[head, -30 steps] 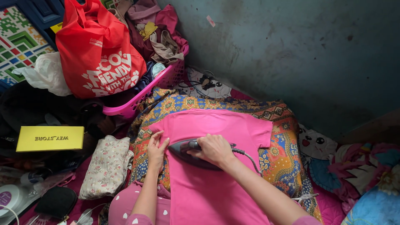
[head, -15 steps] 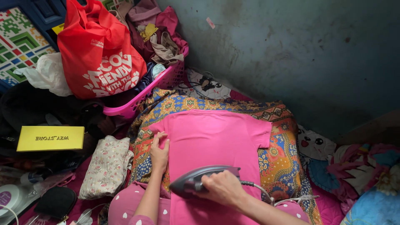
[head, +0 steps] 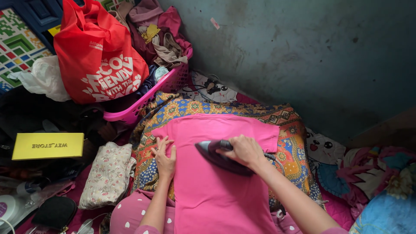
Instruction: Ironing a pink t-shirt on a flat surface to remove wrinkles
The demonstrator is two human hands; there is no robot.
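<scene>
Pink shirt (head: 216, 190) lies flat on a patterned cloth (head: 294, 143). Right hand (head: 245, 151) has its fingers clamped round the handle of a dark iron (head: 219, 157), which rests on the shirt's upper middle. Left hand (head: 164, 157) presses the shirt's left edge, fingers together and flat. Folded floral cloth (head: 108, 173) lies just left.

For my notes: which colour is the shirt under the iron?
Plain bright pink shirt, clearest in the head view.

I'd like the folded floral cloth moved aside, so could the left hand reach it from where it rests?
Probably yes: the left hand presses the pink shirt's edge, and the floral cloth lies just beside it with nothing between them.
</scene>
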